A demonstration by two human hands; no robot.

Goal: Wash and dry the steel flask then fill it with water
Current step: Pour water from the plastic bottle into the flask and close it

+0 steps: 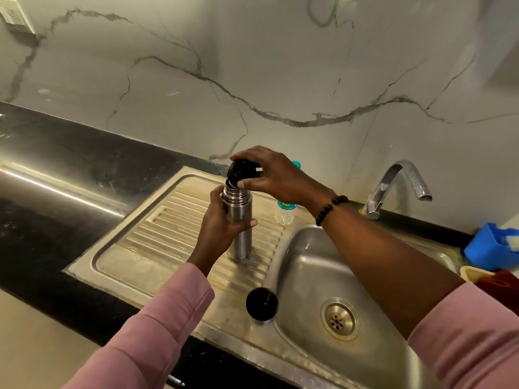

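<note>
The steel flask (241, 220) stands upright on the ribbed draining board (157, 234). My left hand (222, 226) grips the flask round its body. My right hand (269, 175) holds the black stopper (241, 171) tilted just above the flask's threaded neck. A black cup lid (261, 304) stands at the near edge of the board, beside the sink basin (309, 265).
A tap (398, 186) arches over the basin's far right. A clear plastic bottle (285, 211) stands behind my right wrist. A blue holder (488, 248) with a scrubber sits at the right. Black countertop (56, 169) runs to the left.
</note>
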